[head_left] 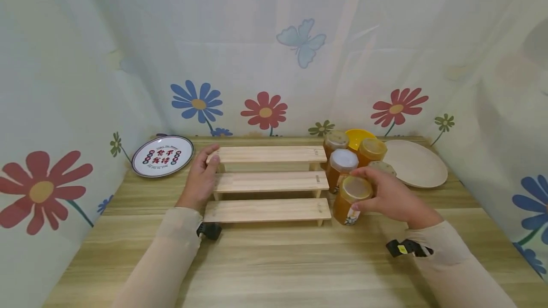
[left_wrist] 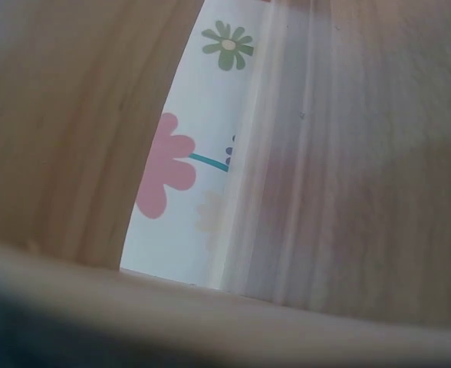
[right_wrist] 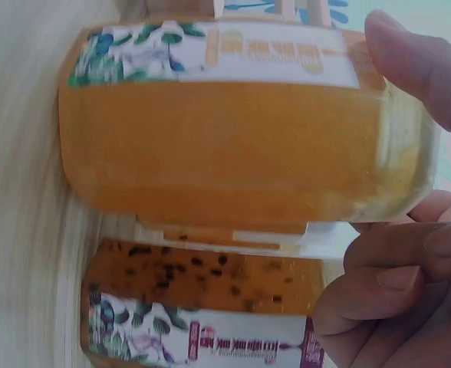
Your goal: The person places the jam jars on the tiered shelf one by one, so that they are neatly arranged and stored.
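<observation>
A three-tier wooden rack (head_left: pixel 269 182) stands in the middle of the table in the head view. My left hand (head_left: pixel 199 179) holds the left end of its top board, thumb toward the front. The left wrist view shows wooden boards (left_wrist: pixel 348 169) up close, without the fingers. Just right of the rack, my right hand (head_left: pixel 385 196) grips a jar of amber preserve (head_left: pixel 344 209) near its lid. In the right wrist view the thumb and fingers sit about the lid end of this jar (right_wrist: pixel 225 138); a jar with dark seeds (right_wrist: pixel 202 276) is beside it.
Behind the held jar stand several more jars, including a white-lidded one (head_left: pixel 344 159) close to the rack. A yellow bowl (head_left: pixel 358 138) and a beige plate (head_left: pixel 421 165) lie at the back right. A printed white plate (head_left: pixel 162 156) is at the back left, near the flowered curtain (head_left: pixel 231 61).
</observation>
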`<state>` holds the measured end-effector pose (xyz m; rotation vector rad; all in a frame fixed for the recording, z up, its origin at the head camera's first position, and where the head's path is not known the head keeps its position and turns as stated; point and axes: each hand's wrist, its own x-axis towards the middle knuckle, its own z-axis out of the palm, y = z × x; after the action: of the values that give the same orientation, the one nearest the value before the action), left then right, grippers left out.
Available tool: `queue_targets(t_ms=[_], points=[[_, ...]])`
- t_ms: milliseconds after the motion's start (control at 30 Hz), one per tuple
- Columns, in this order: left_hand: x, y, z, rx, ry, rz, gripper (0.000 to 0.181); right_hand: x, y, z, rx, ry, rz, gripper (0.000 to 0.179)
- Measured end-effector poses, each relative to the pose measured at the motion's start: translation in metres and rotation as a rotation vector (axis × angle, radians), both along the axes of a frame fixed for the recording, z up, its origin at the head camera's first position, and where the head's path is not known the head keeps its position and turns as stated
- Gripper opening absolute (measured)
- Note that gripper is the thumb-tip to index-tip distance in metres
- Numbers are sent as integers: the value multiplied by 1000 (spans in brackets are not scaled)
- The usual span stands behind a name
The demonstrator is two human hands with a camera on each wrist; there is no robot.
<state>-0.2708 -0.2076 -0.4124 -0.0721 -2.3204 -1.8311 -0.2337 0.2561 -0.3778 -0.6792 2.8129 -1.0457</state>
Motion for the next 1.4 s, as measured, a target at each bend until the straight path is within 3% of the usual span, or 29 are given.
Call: queue_targets(t_ms=[200, 467, 633, 833, 1033, 1400], points=[[5, 1, 4, -12, 8, -4, 45, 2, -7, 4, -90, -36, -44, 73], [5, 2, 4, 6, 1, 0, 45, 14, -19, 27, -218, -40, -106, 74], [-4, -2, -8, 23, -2, -2, 45, 16, -27, 40, -252, 22, -127, 71], [-14, -8, -26, 7, 4, 20, 45, 9, -40, 49, -349, 74, -146, 68], [-13, -8, -25, -2, 21, 14, 45, -2, -50, 55, -411, 43, -206, 72], [-14, -9, -24, 1, 15, 9, 46, -17, -66, 58, -496, 90, -200, 72]])
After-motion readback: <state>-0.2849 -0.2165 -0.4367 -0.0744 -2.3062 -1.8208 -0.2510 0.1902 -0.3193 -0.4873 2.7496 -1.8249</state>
